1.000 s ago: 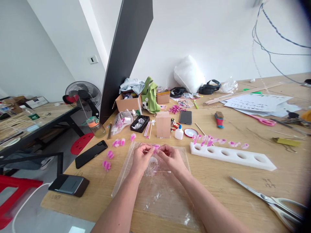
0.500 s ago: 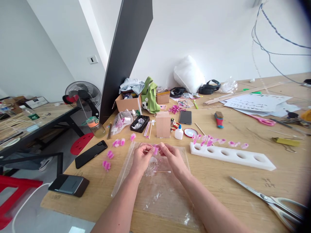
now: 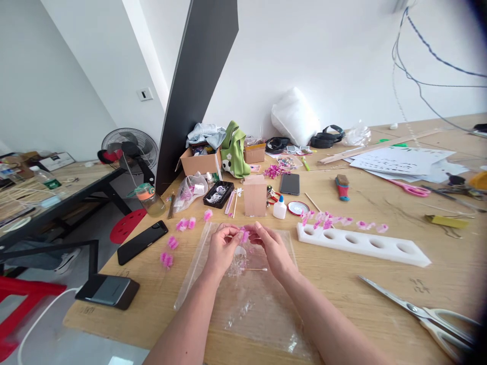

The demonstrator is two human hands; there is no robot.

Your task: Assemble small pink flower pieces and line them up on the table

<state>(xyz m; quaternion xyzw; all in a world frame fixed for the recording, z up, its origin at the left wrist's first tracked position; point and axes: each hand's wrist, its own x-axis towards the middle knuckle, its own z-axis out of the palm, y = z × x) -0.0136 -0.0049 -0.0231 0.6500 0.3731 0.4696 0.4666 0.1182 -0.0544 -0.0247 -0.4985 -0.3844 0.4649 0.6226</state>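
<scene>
My left hand (image 3: 224, 246) pinches a small pink-purple petal flower (image 3: 244, 235) between thumb and fingers above a clear plastic bag (image 3: 262, 304) laid flat on the table. My right hand (image 3: 273, 247) is just to the right of the flower, its thumb lifted apart from the fingers. Its fingertips reach up to the petals; whether they touch is too small to tell. Below the hands, a white translucent piece (image 3: 239, 253) and a cotton swab (image 3: 255, 269) lie on the bag. Several pink petal clusters (image 3: 166, 259) rest left of the bag.
A white block with round holes (image 3: 352, 241) lies to the right, pink petals along its back edge. Scissors (image 3: 414, 307) are at front right, a black phone (image 3: 142, 242) at left. Behind the bag stand a wooden block (image 3: 255, 196) and a glue bottle (image 3: 280, 208).
My right thumb has lifted away from the flower and the right hand has opened slightly. My left hand keeps its pinch in nearly the same place.
</scene>
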